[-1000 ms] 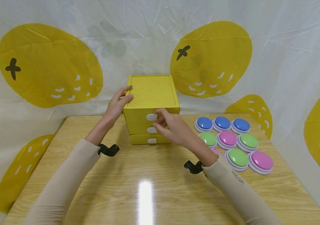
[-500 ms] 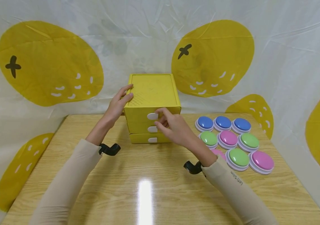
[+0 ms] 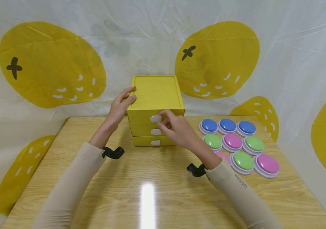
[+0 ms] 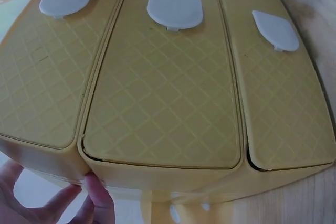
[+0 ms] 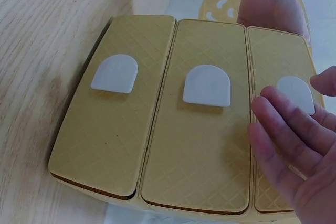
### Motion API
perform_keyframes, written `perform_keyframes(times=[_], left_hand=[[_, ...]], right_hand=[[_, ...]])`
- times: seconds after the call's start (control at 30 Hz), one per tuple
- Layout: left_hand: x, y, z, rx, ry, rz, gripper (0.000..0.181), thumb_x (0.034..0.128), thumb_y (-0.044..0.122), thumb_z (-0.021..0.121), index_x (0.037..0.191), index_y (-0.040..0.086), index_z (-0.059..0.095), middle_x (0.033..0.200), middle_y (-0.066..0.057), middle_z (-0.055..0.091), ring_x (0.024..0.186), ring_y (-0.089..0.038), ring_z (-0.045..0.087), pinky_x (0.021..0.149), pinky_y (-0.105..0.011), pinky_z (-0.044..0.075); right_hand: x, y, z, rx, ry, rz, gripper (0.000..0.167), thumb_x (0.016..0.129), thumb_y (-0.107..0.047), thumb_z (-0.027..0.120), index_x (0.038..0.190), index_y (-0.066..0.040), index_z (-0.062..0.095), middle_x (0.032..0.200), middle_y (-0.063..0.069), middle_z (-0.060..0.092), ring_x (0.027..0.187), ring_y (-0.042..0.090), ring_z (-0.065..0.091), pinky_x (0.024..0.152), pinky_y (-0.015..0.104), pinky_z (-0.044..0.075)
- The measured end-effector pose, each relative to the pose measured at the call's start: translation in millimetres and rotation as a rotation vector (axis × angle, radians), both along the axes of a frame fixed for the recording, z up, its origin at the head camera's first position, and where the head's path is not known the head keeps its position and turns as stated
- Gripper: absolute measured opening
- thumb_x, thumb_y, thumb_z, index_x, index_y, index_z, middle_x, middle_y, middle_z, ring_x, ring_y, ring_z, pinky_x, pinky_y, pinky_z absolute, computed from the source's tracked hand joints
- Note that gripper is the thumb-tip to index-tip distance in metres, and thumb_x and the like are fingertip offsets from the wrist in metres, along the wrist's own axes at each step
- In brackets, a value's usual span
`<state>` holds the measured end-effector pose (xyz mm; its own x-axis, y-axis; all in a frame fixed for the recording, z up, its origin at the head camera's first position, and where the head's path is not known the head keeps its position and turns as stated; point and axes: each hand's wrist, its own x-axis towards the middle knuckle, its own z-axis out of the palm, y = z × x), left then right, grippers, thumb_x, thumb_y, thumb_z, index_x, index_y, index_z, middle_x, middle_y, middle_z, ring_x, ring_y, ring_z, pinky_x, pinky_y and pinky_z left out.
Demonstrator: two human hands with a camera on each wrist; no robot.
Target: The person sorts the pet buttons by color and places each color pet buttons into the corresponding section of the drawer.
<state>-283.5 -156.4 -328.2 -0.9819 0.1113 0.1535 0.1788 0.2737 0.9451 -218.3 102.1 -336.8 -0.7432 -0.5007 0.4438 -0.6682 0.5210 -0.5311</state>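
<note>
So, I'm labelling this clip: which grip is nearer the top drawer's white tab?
Right. The right grip is at the white tab; the left grip is farther off, at the top left edge of the yellow box.

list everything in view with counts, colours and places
table: one, wood-brown, beneath
drawer chest: one, yellow, table's back
drawers: three, yellow, in chest
tabs: three, white, drawer fronts
blue buttons: three, far row, table's right
green buttons: three, nearer rows
pink buttons: three, same rows, one partly hidden
backdrop: one, white, yellow prints, behind table
wrist devices: two, black, wrists
sleeves: two, beige, forearms
left grip: one, chest's left top edge
right grip: one, at top tab
</note>
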Motion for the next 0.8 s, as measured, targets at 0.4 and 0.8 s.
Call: perform_keyframes(times=[0.4,0.8], left_hand=[[-2.2,5.4,-0.9,-0.056,0.095,-0.04,0.049,0.1085,0.041,0.045,0.156,0.026,0.047,0.166,-0.004,0.035,0.151,-0.031,0.027,0.119,-0.063,0.025],[-3.1,4.7,-3.2,-0.059,0.118,-0.031,0.049,0.109,0.039,0.044,0.155,0.024,0.048,0.166,-0.006,0.032,0.149,-0.032,0.027,0.12,-0.062,0.024]], right_hand=[[2.1,-1,-0.6,-0.031,0.095,-0.037,0.012,0.103,-0.012,0.062,0.109,-0.004,0.066,0.075,0.004,0.075,0.064,0.01,0.069,0.058,0.024,0.052],[16.0,-1,4.4,0.052,0.245,-0.062,0.005,0.099,-0.009,0.067,0.1,-0.005,0.071,0.067,-0.002,0.067,0.055,0.006,0.054,0.053,0.021,0.042]])
